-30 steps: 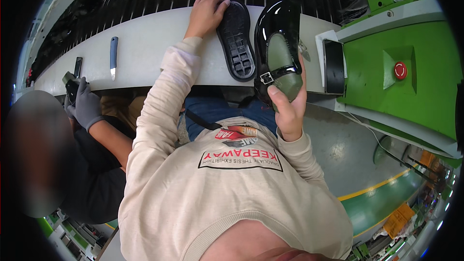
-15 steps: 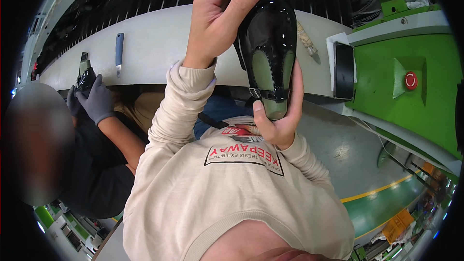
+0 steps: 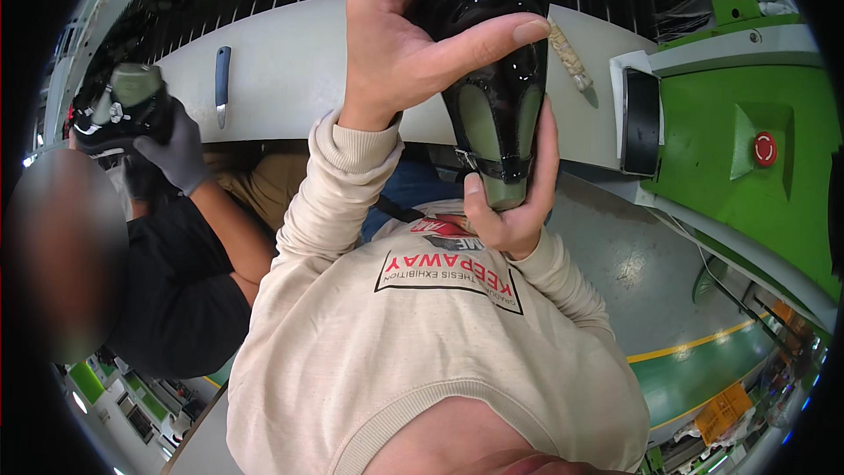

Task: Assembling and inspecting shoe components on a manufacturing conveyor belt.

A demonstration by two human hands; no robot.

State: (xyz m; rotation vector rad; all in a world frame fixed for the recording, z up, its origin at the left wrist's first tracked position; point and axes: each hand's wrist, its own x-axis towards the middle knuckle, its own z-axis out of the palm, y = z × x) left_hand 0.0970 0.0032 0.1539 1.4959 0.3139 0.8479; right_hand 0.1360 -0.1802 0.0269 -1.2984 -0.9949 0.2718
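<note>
A glossy black strapped shoe (image 3: 501, 79), with a green shoe last showing through its cutouts and at the heel, is held up in front of me. My left hand (image 3: 418, 44) wraps round the toe end, its thumb lying across the shiny upper. At the heel end my right hand (image 3: 520, 193) cups the last, thumb on the near side below the small buckle and fingers along the right side. The fingertips of my left hand are partly hidden behind the toe.
On the pale bench (image 3: 281, 62) lies a blue-handled knife (image 3: 222, 88); a wrapped-handle tool (image 3: 571, 57) is right of the shoe. Left, a gloved co-worker (image 3: 176, 264) holds another black shoe (image 3: 127, 114). A green machine (image 3: 703, 185) with a red button (image 3: 765, 149) stands right.
My left thumb has moved down and across the toe of the shoe. My right hand keeps its grip at the heel. The co-worker has raised and turned the other shoe.
</note>
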